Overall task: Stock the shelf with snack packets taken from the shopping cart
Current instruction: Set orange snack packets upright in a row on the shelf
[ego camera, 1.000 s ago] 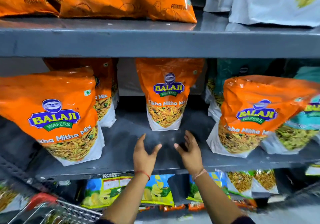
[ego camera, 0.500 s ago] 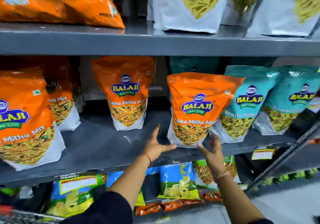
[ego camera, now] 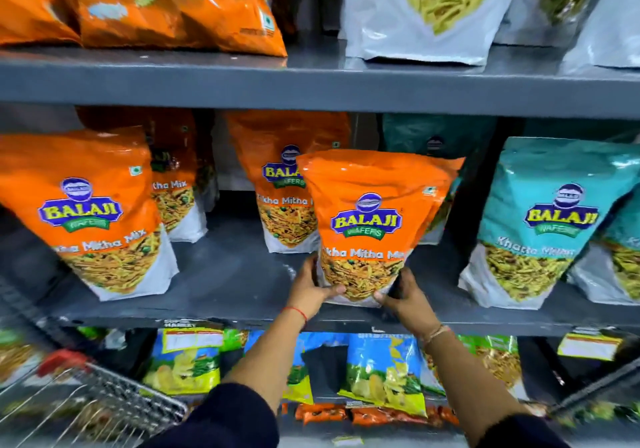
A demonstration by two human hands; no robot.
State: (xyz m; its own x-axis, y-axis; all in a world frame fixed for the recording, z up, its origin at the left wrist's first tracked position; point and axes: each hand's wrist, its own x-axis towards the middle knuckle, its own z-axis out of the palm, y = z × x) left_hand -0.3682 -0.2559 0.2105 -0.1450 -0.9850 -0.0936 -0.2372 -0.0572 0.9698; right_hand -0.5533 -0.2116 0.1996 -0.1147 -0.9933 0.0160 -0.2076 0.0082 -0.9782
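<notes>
I have both hands on one orange packet (ego camera: 372,226) at the front of the middle shelf (ego camera: 225,274). My left hand (ego camera: 313,286) cups its lower left corner and my right hand (ego camera: 405,295) its lower right, each grasping the base. The packet stands upright, its bottom at or just above the shelf surface (I cannot tell whether it bears weight yet). It sits in front of a second orange packet (ego camera: 277,205) and near the teal packet (ego camera: 533,226) to the right.

Risks noted: the pouch is top-heavy and the grip is low, so letting go before the base is flat could tip it forward off the edge. Pushing it back hard could topple the packet behind. The cart (ego camera: 104,402) waits at lower left.
</notes>
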